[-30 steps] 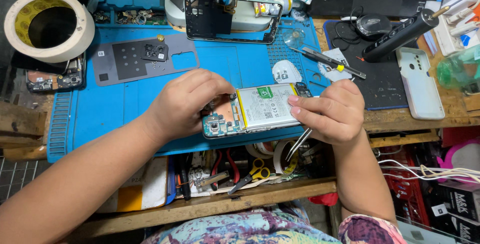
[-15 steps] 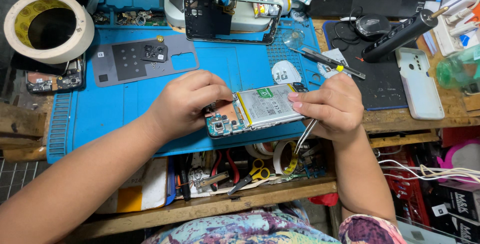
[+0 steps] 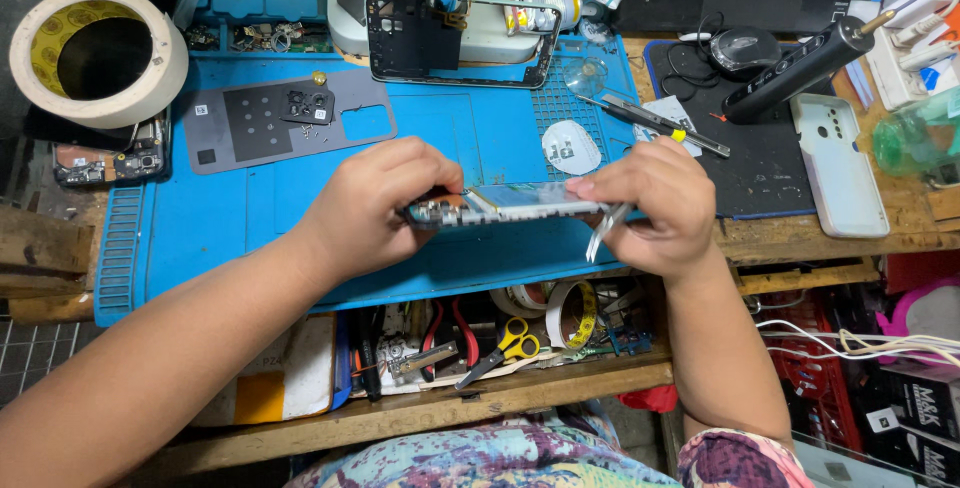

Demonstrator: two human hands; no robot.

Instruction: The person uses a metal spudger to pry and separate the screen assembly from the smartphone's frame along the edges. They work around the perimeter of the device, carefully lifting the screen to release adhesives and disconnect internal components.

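An opened phone body with its circuit board showing is held edge-on above the blue work mat. My left hand grips its left end. My right hand grips its right end and also holds metal tweezers, which point down toward the mat's front edge.
A big roll of tape lies at the far left. A grey back cover and a black phone frame sit on the mat behind. A white phone case, a black cylindrical tool and a screwdriver lie to the right. Scissors rest on the lower shelf.
Both hands have lifted the phone body off the mat and tilted it up on edge; earlier it lay flat with its battery facing up.
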